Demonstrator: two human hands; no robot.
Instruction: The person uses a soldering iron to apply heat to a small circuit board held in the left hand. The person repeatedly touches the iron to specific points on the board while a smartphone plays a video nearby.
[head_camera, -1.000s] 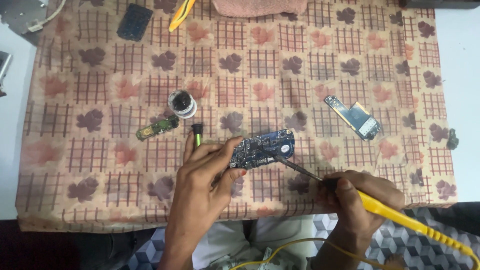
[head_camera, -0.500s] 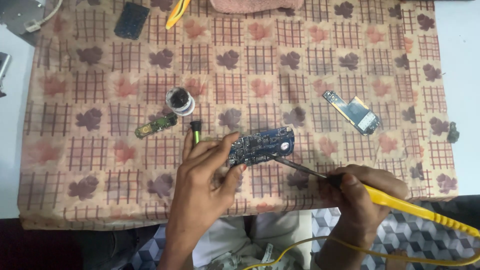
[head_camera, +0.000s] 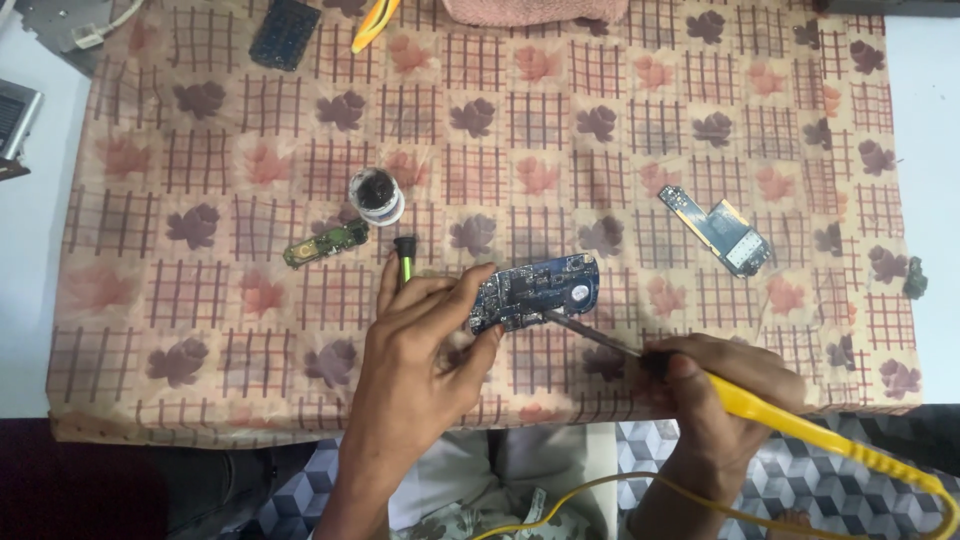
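My left hand (head_camera: 425, 335) pins the left end of a blue circuit board (head_camera: 537, 291) flat on the patterned cloth (head_camera: 480, 130), fingers and thumb gripping its edge. A green-handled tool (head_camera: 404, 257) pokes out from behind those fingers. My right hand (head_camera: 715, 385) grips a yellow soldering iron (head_camera: 800, 430). Its metal tip (head_camera: 585, 330) rests on the lower middle of the board. The iron's yellow cord (head_camera: 590, 495) loops below over my lap.
A small round tin (head_camera: 376, 194) and a small green board (head_camera: 325, 244) lie left of the work. Another blue board (head_camera: 726, 229) lies to the right. A dark phone part (head_camera: 285, 32), yellow tool (head_camera: 374, 22) and pink cloth (head_camera: 535, 10) sit at the far edge.
The hands, board and iron have barely shifted. The iron's tip stays against the blue board.
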